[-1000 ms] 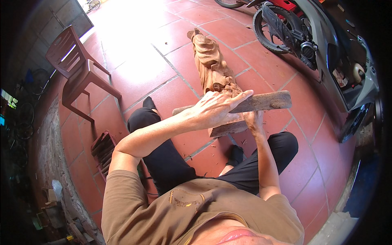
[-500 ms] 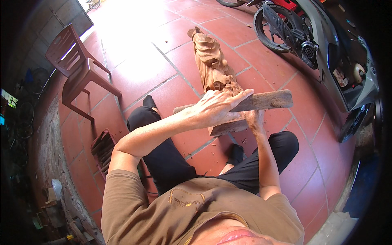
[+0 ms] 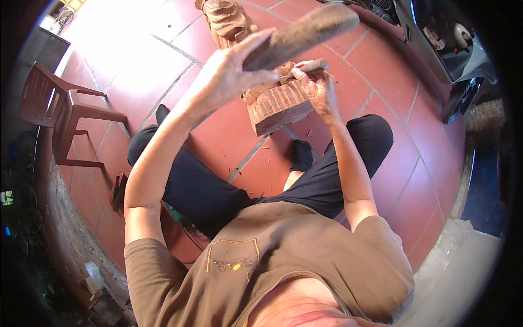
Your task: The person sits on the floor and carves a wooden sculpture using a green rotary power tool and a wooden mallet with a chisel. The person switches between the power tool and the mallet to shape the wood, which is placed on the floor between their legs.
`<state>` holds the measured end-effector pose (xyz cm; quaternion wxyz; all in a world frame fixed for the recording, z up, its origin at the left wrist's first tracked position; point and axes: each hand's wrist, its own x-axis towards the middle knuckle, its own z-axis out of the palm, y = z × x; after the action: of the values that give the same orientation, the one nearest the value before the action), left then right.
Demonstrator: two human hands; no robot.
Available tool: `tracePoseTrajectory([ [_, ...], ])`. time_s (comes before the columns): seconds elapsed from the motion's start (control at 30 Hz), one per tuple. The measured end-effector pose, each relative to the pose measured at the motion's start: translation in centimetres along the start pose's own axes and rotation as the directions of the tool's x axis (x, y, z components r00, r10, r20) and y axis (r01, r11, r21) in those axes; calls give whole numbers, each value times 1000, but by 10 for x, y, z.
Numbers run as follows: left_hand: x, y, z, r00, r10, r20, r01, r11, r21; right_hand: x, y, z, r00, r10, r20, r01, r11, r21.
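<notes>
My left hand (image 3: 231, 71) is closed around a long, thick wooden mallet (image 3: 305, 35) shaped like a flat bar, raised over the carving. My right hand (image 3: 320, 91) grips a chisel (image 3: 316, 66) by its round wooden handle; its blade is hidden by the fingers and the carving. Between my legs lies a brown wooden statue (image 3: 226, 24) with flowing, fold-like relief, its grooved base (image 3: 280, 106) turned toward me. The right fingers are at the upper edge of that base. The mallet and my left hand cover the statue's middle.
On the left stands a brown plastic chair (image 3: 71, 117). A motorbike (image 3: 436, 41) is parked at the far right. Wood chips (image 3: 261, 143) lie scattered on the red tiled floor (image 3: 403, 141) around my feet. Clutter (image 3: 98, 289) lines the wall at lower left.
My left hand has lifted and tilted the mallet, uncovering the grooved base and the chisel handle in my right hand. The whole view has shifted, so statue and chair appear farther left and the statue higher.
</notes>
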<state>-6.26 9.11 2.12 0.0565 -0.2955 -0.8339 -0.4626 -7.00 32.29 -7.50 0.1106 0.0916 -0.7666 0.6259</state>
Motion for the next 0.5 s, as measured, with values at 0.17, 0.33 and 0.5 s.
tracePoseTrajectory([
  [0.17,6,7,-18,996,-82,-25,83,996,21,6,5,-16,999,10,-49,-7,999,50],
  [0.33,1,7,-16,997,-48,-66,48,999,-4,6,2,-13,999,35,-22,-32,989,142],
  [0.5,2,2,-15,996,-8,-87,10,1000,14,4,-4,-3,998,50,-29,-47,994,95],
])
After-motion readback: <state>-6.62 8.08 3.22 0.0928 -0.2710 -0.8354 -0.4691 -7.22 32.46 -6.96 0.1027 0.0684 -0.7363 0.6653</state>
